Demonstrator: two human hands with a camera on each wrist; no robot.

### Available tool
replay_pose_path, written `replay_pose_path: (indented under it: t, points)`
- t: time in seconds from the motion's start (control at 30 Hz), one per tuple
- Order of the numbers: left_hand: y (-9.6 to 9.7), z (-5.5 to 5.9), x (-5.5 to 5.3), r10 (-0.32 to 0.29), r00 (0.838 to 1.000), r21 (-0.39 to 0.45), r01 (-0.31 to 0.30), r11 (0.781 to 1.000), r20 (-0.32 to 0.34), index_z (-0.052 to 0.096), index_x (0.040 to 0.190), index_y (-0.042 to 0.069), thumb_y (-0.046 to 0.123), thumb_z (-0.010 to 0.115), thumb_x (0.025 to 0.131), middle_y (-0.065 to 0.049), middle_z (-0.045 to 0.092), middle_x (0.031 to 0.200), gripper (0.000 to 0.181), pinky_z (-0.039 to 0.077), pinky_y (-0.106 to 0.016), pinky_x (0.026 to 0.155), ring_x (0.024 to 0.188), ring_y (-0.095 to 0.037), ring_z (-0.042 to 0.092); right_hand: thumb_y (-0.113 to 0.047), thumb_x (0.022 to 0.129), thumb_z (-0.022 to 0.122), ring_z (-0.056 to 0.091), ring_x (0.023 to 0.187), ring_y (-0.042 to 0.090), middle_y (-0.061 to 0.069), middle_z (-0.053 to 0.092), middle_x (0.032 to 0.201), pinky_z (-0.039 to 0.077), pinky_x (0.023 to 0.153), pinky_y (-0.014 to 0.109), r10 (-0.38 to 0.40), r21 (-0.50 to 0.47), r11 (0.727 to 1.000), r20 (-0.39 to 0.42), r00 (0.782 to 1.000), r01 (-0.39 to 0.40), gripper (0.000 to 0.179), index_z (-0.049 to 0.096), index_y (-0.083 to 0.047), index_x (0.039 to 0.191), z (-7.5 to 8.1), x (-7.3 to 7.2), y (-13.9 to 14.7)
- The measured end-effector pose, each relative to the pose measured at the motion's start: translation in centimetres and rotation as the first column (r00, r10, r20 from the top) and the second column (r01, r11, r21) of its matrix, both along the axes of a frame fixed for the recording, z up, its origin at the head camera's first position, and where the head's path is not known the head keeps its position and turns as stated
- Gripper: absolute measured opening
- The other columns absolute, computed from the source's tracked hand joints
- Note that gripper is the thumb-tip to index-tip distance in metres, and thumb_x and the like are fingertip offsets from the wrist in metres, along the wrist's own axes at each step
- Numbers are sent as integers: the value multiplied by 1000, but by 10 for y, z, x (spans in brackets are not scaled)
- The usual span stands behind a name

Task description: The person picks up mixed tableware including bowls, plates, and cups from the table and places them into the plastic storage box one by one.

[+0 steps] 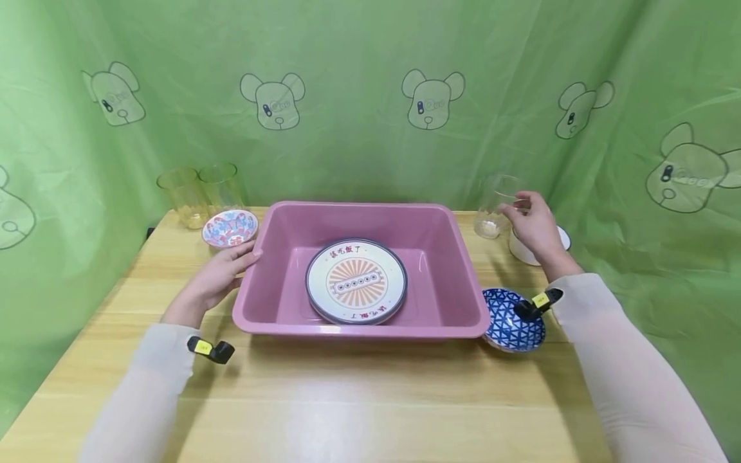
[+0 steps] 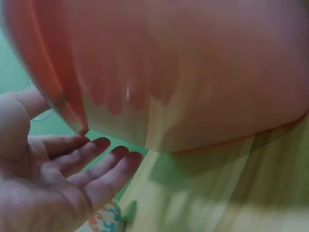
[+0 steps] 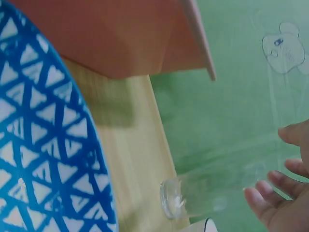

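Note:
A pink plastic basin [image 1: 283,225] sits mid-table with a round white plate [image 1: 356,283], dark-rimmed and printed, lying inside. My left hand [image 1: 215,280] is at the basin's left rim; in the left wrist view its fingers extend loosely below the rim, with the thumb partly hidden behind it. Toward the back right, my right hand [image 1: 535,225] reaches beside an upright clear glass [image 1: 492,206]. In the right wrist view, its spread, lightly bent fingers [image 3: 260,200] stand close to the glass's upper end, with nothing gripped.
Beneath the right hand is a white dark-rimmed cup [image 1: 522,253]. A blue-and-white triangle-patterned bowl [image 1: 503,321] rests against the basin's right front corner. At the back left stand two yellowish glasses [image 1: 186,199] and a colourful patterned bowl [image 1: 230,228]. A green curtain [image 1: 353,148] hangs behind.

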State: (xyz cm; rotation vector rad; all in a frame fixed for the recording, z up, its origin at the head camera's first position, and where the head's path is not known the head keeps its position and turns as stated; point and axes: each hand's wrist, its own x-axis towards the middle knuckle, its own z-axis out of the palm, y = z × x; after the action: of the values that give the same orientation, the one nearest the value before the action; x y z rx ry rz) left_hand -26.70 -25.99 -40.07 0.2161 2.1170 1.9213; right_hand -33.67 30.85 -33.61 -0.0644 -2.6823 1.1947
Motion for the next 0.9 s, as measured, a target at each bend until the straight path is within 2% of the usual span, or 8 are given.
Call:
replay_pose_path:
  t: [0.13, 0.2, 0.3, 0.5, 0.73, 0.9]
  points:
    - [2, -4, -1, -9, 1000, 101, 7, 995, 20, 28, 150, -4, 25, 48, 104, -16, 60, 124, 59, 56, -33, 88, 101, -17, 65, -46, 98, 54, 41, 129, 46, 31, 39, 144, 36, 107, 56, -42, -6, 999, -8, 999, 42, 75, 28, 4, 148, -2, -6, 6]
    - [3, -6, -1, -9, 999, 149, 4, 989, 36, 27, 150, -5, 24, 49, 104, -11, 64, 119, 58, 56, -34, 88, 102, -20, 66, -48, 97, 54, 40, 130, 46, 31, 37, 146, 35, 107, 57, -55, -7, 998, -4, 998, 55, 78, 26, 3, 148, -4, -9, 9]
    - [4, -8, -1, -11, 998, 202, -2, 979, 63, 27, 150, -5, 23, 50, 104, -10, 66, 117, 59, 56, -36, 88, 102, -22, 66, -52, 95, 55, 38, 131, 47, 31, 33, 147, 34, 108, 58, -71, -12, 997, 9, 997, 71, 84, 21, 3, 150, -6, -14, 14]
    - [3, -12, -3, -16, 995, 229, -7, 973, 99, 27, 151, -3, 27, 50, 104, -12, 66, 118, 60, 56, -39, 88, 103, -24, 66, -58, 93, 54, 31, 133, 50, 33, 26, 150, 29, 110, 60, -86, 16, 996, 34, 996, 86, 96, 11, 3, 153, -9, -24, 22]
    - [1, -13, -3, -40, 993, 249, 11, 969, 114, 26, 150, -4, 27, 48, 105, -16, 64, 120, 59, 55, -45, 89, 103, -28, 66, -67, 89, 51, 19, 139, 51, 33, 14, 155, 20, 113, 62, -61, 39, 998, 91, 994, 57, 108, -1, 2, 154, -9, -30, 28]
    - [-1, -14, -4, -61, 990, 290, 21, 957, 129, 26, 149, -6, 25, 47, 105, -15, 67, 114, 58, 56, -44, 87, 98, -27, 68, -72, 86, 51, 12, 142, 50, 29, 5, 158, 16, 113, 64, -50, 29, 998, 143, 988, 47, 114, -7, -1, 154, -10, -32, 29]
